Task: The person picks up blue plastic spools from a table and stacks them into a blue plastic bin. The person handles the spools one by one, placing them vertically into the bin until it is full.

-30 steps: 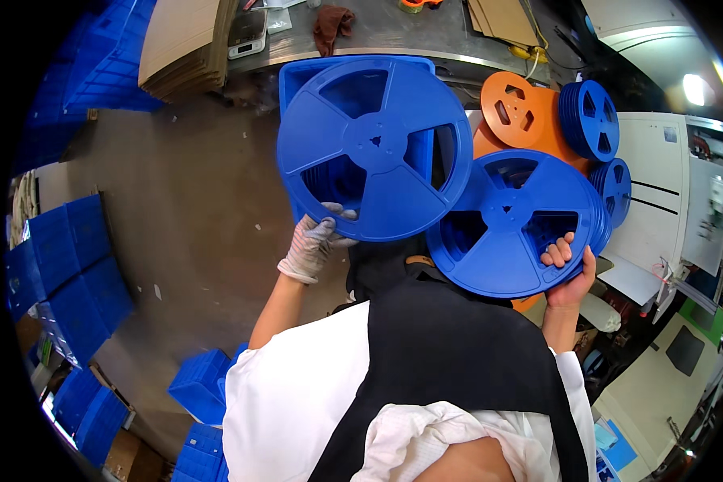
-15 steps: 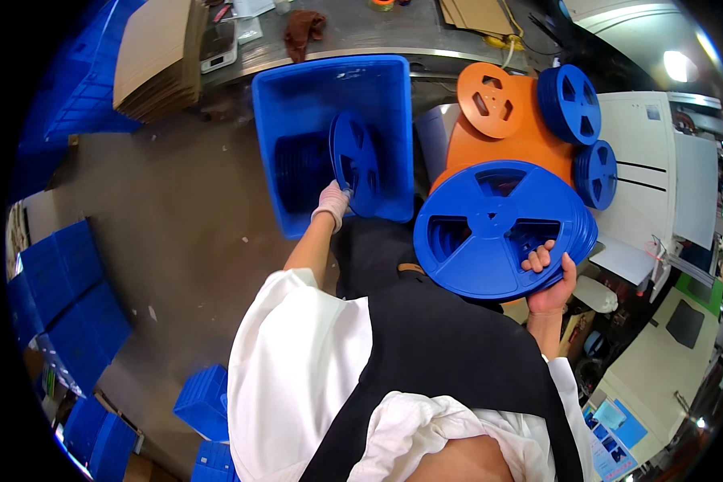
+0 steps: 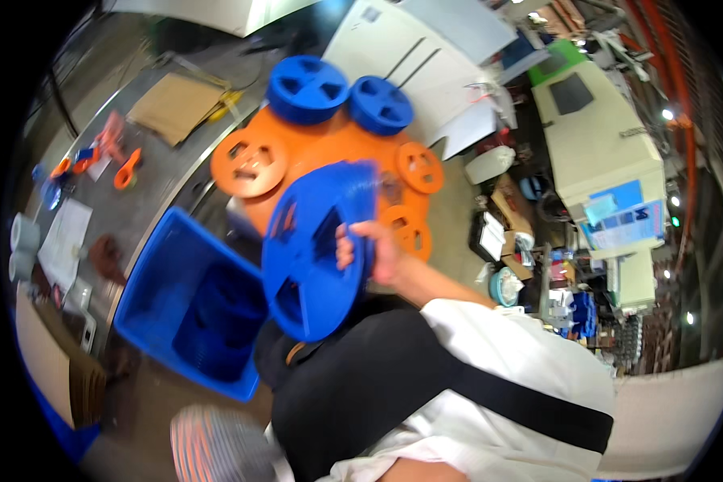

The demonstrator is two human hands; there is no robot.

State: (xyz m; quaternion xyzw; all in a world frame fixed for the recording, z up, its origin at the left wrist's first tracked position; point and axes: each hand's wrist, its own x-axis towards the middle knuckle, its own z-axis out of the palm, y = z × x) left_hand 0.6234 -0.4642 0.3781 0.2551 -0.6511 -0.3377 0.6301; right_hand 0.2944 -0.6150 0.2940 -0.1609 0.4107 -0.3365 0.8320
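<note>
My bare right hand (image 3: 369,249) grips a stack of blue plastic reels (image 3: 289,273) by its edge, the fingers hooked through a cut-out in the flange. The stack is tilted on edge in front of my black apron. Left of it stands a deep blue bin (image 3: 165,233) with more dark blue reels (image 3: 217,321) lying in it. My left hand (image 3: 217,446), in a striped knit glove, is low at the left, below the bin and apart from it. It is smeared by motion, and its fingers cannot be made out.
Beyond the held stack is an orange round surface (image 3: 297,153) carrying blue reel stacks (image 3: 307,84) and orange reel flanges (image 3: 249,163). A metal workbench (image 3: 153,169) at the left bears tape dispensers and cardboard. Cardboard sheets (image 3: 52,353) are stacked near the bin. A pale machine (image 3: 602,145) stands at the right.
My view has swung to the right. My left hand has come out of the bin, away from the reel it was at. The stack in my right hand has tilted up on edge.
</note>
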